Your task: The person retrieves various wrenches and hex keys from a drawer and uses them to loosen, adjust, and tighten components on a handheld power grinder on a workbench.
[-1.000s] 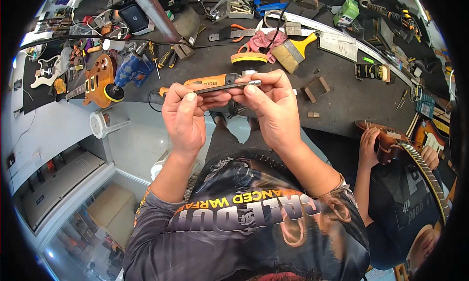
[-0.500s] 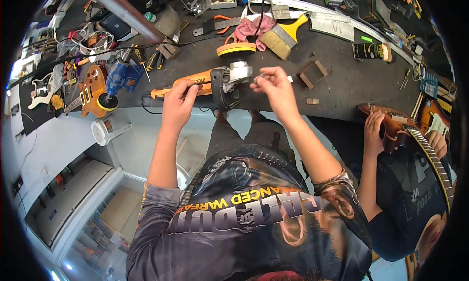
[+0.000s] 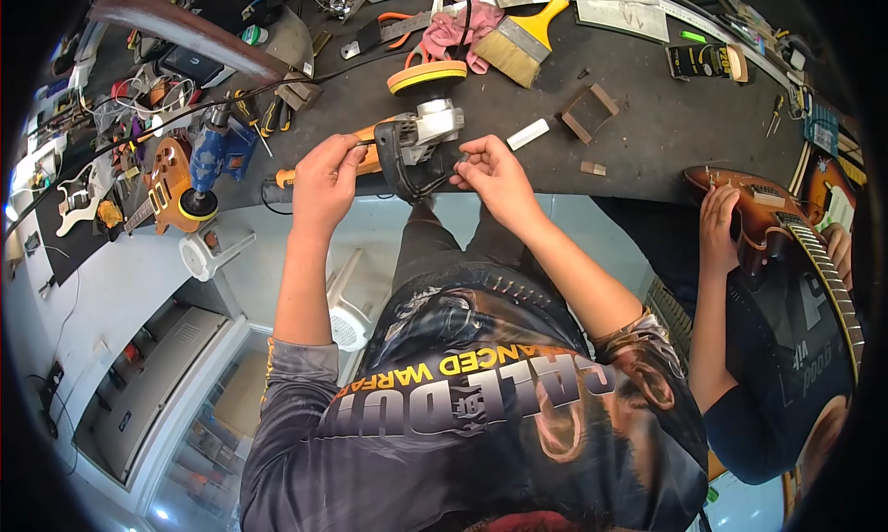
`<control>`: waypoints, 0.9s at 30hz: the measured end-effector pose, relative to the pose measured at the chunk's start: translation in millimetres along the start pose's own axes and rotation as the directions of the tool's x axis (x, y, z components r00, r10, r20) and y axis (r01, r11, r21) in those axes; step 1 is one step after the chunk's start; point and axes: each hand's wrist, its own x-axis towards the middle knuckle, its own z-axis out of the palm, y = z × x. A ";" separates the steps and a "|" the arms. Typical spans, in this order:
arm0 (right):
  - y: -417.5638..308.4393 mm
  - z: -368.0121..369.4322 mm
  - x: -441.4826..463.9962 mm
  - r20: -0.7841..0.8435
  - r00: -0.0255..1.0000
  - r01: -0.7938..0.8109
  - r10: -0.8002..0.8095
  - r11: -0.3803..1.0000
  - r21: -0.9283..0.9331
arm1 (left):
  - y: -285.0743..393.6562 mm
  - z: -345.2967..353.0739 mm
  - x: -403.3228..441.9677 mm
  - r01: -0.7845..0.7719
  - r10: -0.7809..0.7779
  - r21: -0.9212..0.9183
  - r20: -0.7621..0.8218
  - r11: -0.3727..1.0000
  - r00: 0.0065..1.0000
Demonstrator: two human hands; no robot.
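On the bench edge lies an orange angle grinder point(image 3: 368, 143) with a silver gear head, a black front handle point(image 3: 396, 167) and a round yellow-orange pad point(image 3: 426, 77) facing up. My left hand point(image 3: 326, 173) is closed in a pinch over the orange body, with a small dark thin piece at its fingertips. To the right of the black handle, my right hand point(image 3: 495, 179) pinches something small and dark at its fingertips, too small to name. A white stick-like block point(image 3: 528, 134) lies just beyond the right hand.
A wooden block point(image 3: 589, 114), a yellow-handled brush point(image 3: 524, 42), a pink cloth point(image 3: 458, 37) and pliers point(image 3: 276, 114) lie on the bench. A blue tool with a pad point(image 3: 215, 153) and a guitar body point(image 3: 171, 182) are left. A co-worker at right holds a sunburst guitar point(image 3: 760, 213).
My right hand has moved left and slightly down, towards the grinder's black handle, uncovering the white block. My left hand stays near the grinder body. The view has shifted slightly.
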 end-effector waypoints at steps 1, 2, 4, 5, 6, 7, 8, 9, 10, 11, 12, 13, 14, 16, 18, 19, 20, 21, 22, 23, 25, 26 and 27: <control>0.6 -0.9 0.6 0.001 1.000 -0.001 0.001 1.000 0.003 | 0.3 -1.2 1.3 -0.014 0.013 0.037 0.009 0.999 1.000; 1.4 -1.6 1.1 0.000 1.000 0.001 -0.001 1.000 0.001 | 1.5 -2.4 3.2 -0.091 0.092 0.083 -0.004 0.992 0.996; 0.7 -1.8 1.0 -0.002 1.000 0.004 -0.004 1.000 -0.005 | 4.5 -5.2 7.2 -0.241 0.248 0.177 -0.020 0.954 0.968; 0.4 -1.3 1.0 -0.001 1.000 0.008 -0.008 1.000 -0.004 | 5.9 -6.6 8.4 -0.268 0.277 0.206 -0.013 0.941 0.961; 0.6 -0.9 0.8 0.000 1.000 0.012 -0.012 1.000 -0.003 | 7.2 -7.8 9.2 -0.295 0.305 0.234 -0.006 0.926 0.952; 0.6 -0.6 0.8 0.000 1.000 0.017 -0.017 1.000 -0.003 | 7.9 -8.4 10.2 -0.322 0.333 0.262 0.002 0.910 0.943; 0.7 -0.5 0.6 0.002 1.000 0.022 -0.022 1.000 -0.016 | 6.6 -9.6 11.1 -0.342 0.349 0.275 0.025 0.899 0.937; 0.4 0.1 0.0 0.005 1.000 0.026 -0.026 0.999 -0.029 | 4.0 -11.8 11.7 -0.363 0.365 0.287 0.048 0.887 0.930; 0.1 0.7 -0.4 0.008 0.999 0.031 -0.031 0.999 -0.042 | 2.8 -13.1 12.2 -0.383 0.380 0.298 0.071 0.874 0.922; -0.1 1.4 -0.9 0.008 0.998 0.068 -0.067 0.988 -0.135 | 3.7 -13.8 12.5 -0.384 0.377 0.298 0.083 0.874 0.923; -4.7 4.5 -2.1 0.012 0.995 0.104 -0.104 0.968 -0.227 | 5.2 -15.3 13.0 -0.384 0.373 0.299 0.095 0.874 0.923; -9.4 7.7 -2.8 0.019 0.990 0.140 -0.141 0.938 -0.316 | 6.5 -16.6 13.7 -0.384 0.370 0.300 0.107 0.873 0.923; -14.9 11.0 -3.8 0.057 0.976 0.216 -0.211 0.891 -0.400 | 8.1 -17.4 13.5 -0.358 0.341 0.283 0.110 0.890 0.934; -32.2 22.4 -5.0 0.154 0.930 0.361 -0.334 0.755 -0.548 | 11.2 -18.2 11.9 -0.301 0.280 0.249 0.116 0.920 0.953; -34.9 31.9 0.5 0.222 0.869 0.476 -0.442 0.626 -0.617 | 10.1 -16.8 10.5 -0.254 0.236 0.193 0.111 0.948 0.965; -35.5 35.0 3.5 0.260 0.833 0.527 -0.489 0.553 -0.646 | 9.9 -16.1 10.2 -0.231 0.215 0.163 0.109 0.959 0.971; -34.5 37.0 5.8 0.267 0.838 0.520 -0.476 0.548 -0.655 | 10.5 -16.1 9.5 -0.182 0.166 0.150 0.114 0.972 0.979; -33.7 38.8 8.1 0.274 0.843 0.514 -0.463 0.543 -0.664 | 11.4 -16.3 8.5 -0.134 0.118 0.136 0.119 0.982 0.986; -33.6 39.8 9.4 0.281 0.848 0.508 -0.450 0.537 -0.674 | 12.7 -16.4 7.5 -0.084 0.069 0.123 0.124 0.989 0.990; -34.1 39.3 8.9 0.288 0.853 0.498 -0.434 0.519 -0.694 | 16.9 -16.7 6.7 -0.010 0.000 0.074 0.137 0.997 0.991; -42.9 39.7 6.0 0.301 0.864 0.480 -0.403 0.483 -0.732 | 27.4 -18.3 6.9 0.140 -0.135 -0.019 0.172 0.990 0.976; -46.3 40.2 5.8 0.310 0.868 0.474 -0.389 0.462 -0.749 | 26.7 -17.3 6.5 0.126 -0.119 -0.032 0.171 0.992 0.978; -49.9 40.1 6.2 0.318 0.871 0.469 -0.374 0.439 -0.766 | 25.0 -15.2 6.1 0.111 -0.102 -0.047 0.169 0.993 0.980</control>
